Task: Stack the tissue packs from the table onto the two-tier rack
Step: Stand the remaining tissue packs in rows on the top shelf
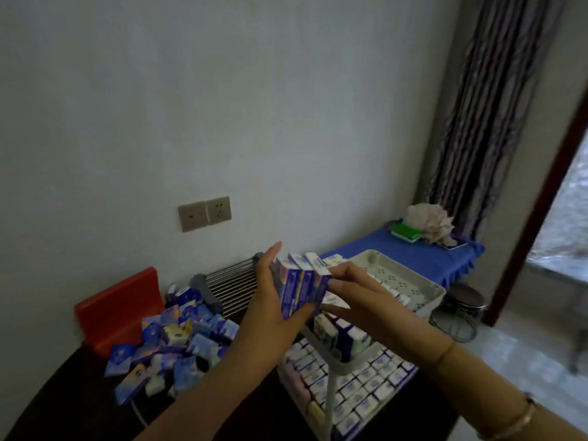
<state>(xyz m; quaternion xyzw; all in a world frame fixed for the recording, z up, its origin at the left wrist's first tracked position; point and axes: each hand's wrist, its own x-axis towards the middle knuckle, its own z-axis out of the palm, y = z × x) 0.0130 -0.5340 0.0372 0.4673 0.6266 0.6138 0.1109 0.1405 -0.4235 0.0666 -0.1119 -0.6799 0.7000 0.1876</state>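
We see both hands raised above the white plastic two-tier rack (pixel 426 283), together holding a small block of blue-and-white tissue packs (pixel 302 286) standing on edge. We count three white top edges in that block; whether a fourth pack hides behind them we cannot tell. The left hand (pixel 273 300) lies against the block's left face with straight fingers and supports it from below, its thumb hidden behind the packs. The right hand (pixel 356 297) pinches the block's right end, its fingertips partly covered by the packs.

The rack's upper tier is mostly bare perforated floor, with a row of packs along its near side, largely hidden by the right hand. Four or so upright packs (pixel 342 338) stand at the near corner. The lower tier is filled with tight rows of white-topped packs (pixel 366 386), too many and too blurred to count; our forearms cover parts of it.

On the dark tabletop (pixel 63 396) to the left lies a loose heap of blue packs (pixel 171 342), too jumbled to count. Behind it stands one red plastic panel (pixel 117 310) and one metal roll-up grid (pixel 232 288), part-hidden by the left hand. On the wall are two sockets (pixel 204 213). The frame's bottom edge cuts off the tabletop and both arms.
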